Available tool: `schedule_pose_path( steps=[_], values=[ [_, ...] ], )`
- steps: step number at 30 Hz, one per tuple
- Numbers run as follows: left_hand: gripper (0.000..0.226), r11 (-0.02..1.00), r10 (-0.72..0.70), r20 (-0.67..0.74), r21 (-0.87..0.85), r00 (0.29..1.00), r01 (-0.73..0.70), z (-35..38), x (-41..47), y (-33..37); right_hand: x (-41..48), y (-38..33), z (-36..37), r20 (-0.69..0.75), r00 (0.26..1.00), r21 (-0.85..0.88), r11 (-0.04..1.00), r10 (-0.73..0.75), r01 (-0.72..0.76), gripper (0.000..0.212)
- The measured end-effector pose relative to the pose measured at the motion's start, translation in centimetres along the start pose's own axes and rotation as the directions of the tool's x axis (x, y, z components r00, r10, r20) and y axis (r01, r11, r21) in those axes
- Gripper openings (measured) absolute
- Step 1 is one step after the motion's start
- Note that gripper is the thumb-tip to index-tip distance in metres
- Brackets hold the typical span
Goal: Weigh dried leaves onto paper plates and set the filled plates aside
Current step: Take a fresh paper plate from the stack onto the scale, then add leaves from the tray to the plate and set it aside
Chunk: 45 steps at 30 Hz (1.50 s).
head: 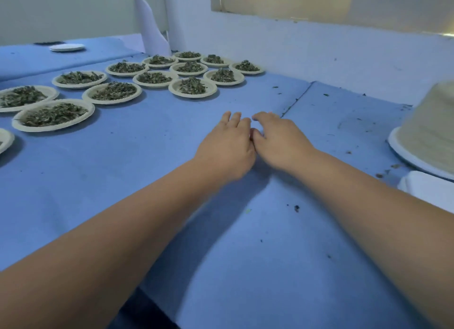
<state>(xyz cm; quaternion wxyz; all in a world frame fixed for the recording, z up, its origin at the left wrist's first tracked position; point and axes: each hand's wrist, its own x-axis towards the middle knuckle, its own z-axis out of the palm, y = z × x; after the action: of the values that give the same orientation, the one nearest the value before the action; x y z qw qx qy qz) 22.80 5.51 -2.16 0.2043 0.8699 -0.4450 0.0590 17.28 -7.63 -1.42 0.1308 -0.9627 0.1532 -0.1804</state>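
Several paper plates heaped with dried green leaves stand in rows at the back left of the blue-covered table [245,242]; the nearest filled plate [52,115] is at the left, another filled plate [192,87] lies just beyond my hands. My left hand [227,146] and my right hand [278,139] lie side by side, palms down, on the blue cover at mid-table. Their fingers are loosely spread and hold nothing. No plate is under or between them.
A tall stack of empty paper plates [432,132] stands at the right edge, beside a white object [427,188]. An empty plate [66,47] lies far back left. A white paper sheet [151,31] leans on the wall. Leaf crumbs [296,207] dot the cover.
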Motion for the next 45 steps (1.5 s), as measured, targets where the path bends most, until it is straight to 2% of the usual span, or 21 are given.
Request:
schedule_pose_path(
  steps=[2, 6, 11, 15, 18, 22, 25, 27, 29, 35, 45],
  values=[
    [0.044, 0.995, 0.086, -0.035, -0.043, 0.996, -0.087, 0.1, 0.1, 3.3, -2.3, 1.2, -2.7, -0.072, 0.997, 0.026, 1.0, 0.017, -0.015, 0.037],
    [0.041, 0.972, 0.157, -0.106, -0.161, 0.982, -0.173, 1.3, 0.3, 10.2, -7.7, 4.9, -8.0, -0.192, 0.979, 0.015, 0.998, 0.06, -0.058, 0.033],
    [0.044, 0.933, 0.328, -0.074, -0.128, 0.942, -0.335, 3.0, 0.5, 18.6, -16.5, 10.9, -12.9, -0.313, 0.947, -0.031, 0.996, 0.074, -0.088, 0.036],
    [0.051, 0.879, 0.454, -0.13, -0.1, 0.882, -0.467, 3.1, 1.7, 24.4, -22.9, 17.2, -16.0, -0.315, 0.918, -0.039, 0.963, 0.242, -0.267, 0.036],
    [0.061, 0.866, 0.485, -0.122, -0.073, 0.866, -0.495, 3.6, 3.1, 28.0, -26.1, 21.3, -17.6, -0.352, 0.855, -0.036, 0.907, 0.381, -0.419, 0.036],
    [0.059, 0.842, 0.532, -0.12, -0.025, 0.838, -0.539, 4.1, 5.7, 31.5, -28.2, 24.9, -18.4, -0.411, 0.771, -0.028, 0.839, 0.487, -0.544, 0.032],
    [0.055, 0.855, 0.518, -0.129, 0.118, 0.846, -0.505, 4.3, 7.9, 33.0, -28.7, 26.1, -17.8, -0.415, 0.755, -0.09, 0.803, 0.507, -0.589, 0.033],
    [0.051, 0.857, 0.498, -0.081, 0.2, 0.863, -0.476, 4.5, 9.1, 33.5, -28.8, 26.2, -17.4, -0.413, 0.772, -0.151, 0.799, 0.484, -0.581, 0.034],
    [0.044, 0.849, 0.48, -0.019, 0.26, 0.877, -0.459, 4.8, 9.6, 33.6, -28.9, 26.2, -17.2, -0.405, 0.789, -0.139, 0.821, 0.463, -0.553, 0.033],
    [0.036, 0.729, 0.588, 0.034, 0.41, 0.808, -0.548, 4.6, 11.3, 33.5, -29.1, 26.3, -17.1, -0.411, 0.801, -0.155, 0.833, 0.435, -0.531, 0.032],
    [0.025, 0.62, 0.665, 0.084, 0.491, 0.742, -0.611, 4.0, 12.1, 32.9, -29.2, 26.1, -17.1, -0.436, 0.785, -0.138, 0.83, 0.44, -0.541, 0.027]
  ],
)
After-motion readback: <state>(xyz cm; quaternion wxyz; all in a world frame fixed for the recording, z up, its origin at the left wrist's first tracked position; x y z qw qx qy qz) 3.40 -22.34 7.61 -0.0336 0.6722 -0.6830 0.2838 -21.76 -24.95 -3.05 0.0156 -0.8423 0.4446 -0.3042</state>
